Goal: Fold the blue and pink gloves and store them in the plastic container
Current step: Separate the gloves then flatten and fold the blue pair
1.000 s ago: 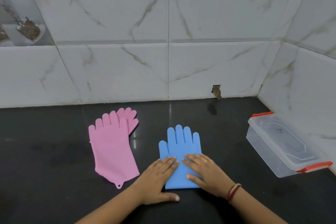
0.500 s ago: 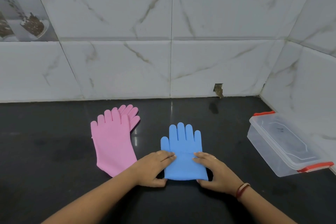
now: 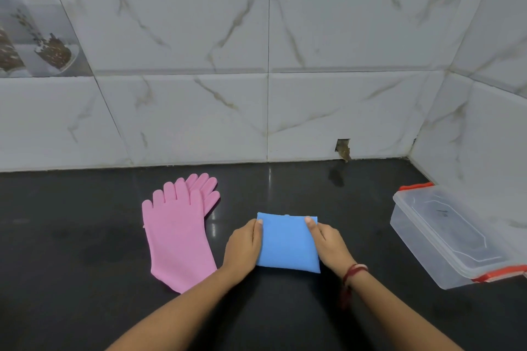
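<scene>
The blue gloves (image 3: 286, 242) lie folded in half on the black counter (image 3: 71, 251), a neat rectangle with the fingers hidden underneath. My left hand (image 3: 242, 245) grips its left edge and my right hand (image 3: 328, 242) grips its right edge, thumbs on top near the far corners. The pink gloves (image 3: 179, 234) lie flat and stacked to the left, fingers pointing at the wall, just left of my left hand. The clear plastic container (image 3: 453, 236) with red clips sits at the right, its lid on.
White marble-look tiles form the back wall and the right wall, meeting in a corner behind the container. A small broken hole (image 3: 343, 148) shows at the base of the back wall.
The cuff end of the blue gloves has been folded forward over the fingers, so the fingers no longer show. Both hands moved from the near edge to the folded sides.
</scene>
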Action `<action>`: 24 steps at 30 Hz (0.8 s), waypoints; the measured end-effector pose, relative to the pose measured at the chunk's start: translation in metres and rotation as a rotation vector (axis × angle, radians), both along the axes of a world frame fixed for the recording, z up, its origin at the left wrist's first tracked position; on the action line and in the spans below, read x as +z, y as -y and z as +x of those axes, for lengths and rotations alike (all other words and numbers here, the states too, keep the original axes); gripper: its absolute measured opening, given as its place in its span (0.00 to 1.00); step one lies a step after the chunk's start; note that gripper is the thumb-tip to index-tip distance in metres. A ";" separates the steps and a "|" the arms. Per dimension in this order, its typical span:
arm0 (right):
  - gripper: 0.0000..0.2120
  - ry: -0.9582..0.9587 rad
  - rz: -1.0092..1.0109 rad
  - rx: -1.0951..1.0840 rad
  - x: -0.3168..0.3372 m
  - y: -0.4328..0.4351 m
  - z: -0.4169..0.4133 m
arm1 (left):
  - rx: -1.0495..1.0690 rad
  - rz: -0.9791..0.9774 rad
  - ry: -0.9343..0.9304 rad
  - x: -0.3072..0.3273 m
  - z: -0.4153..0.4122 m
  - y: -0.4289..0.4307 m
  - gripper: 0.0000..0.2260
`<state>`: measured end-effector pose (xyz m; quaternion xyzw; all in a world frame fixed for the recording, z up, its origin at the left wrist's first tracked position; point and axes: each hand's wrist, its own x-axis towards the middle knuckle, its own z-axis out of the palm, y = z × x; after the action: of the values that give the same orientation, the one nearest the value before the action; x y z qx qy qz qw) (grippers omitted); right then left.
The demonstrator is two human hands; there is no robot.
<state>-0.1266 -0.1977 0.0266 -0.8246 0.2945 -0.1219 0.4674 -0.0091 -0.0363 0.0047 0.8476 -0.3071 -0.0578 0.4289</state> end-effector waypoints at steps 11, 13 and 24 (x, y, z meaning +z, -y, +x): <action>0.17 -0.278 -0.464 -0.273 -0.015 -0.002 0.012 | 0.091 0.369 0.182 0.013 0.007 0.028 0.18; 0.13 -0.231 -0.423 -0.293 -0.017 0.001 0.007 | 0.123 0.238 0.238 0.015 0.003 0.026 0.16; 0.20 -0.025 -0.690 0.157 -0.008 -0.025 0.015 | -0.325 0.529 0.679 -0.007 -0.036 0.025 0.30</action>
<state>-0.1114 -0.1726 0.0190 -0.9554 0.1775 -0.1677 0.1658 -0.0454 -0.0614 -0.0024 0.8399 -0.5337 0.0802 0.0584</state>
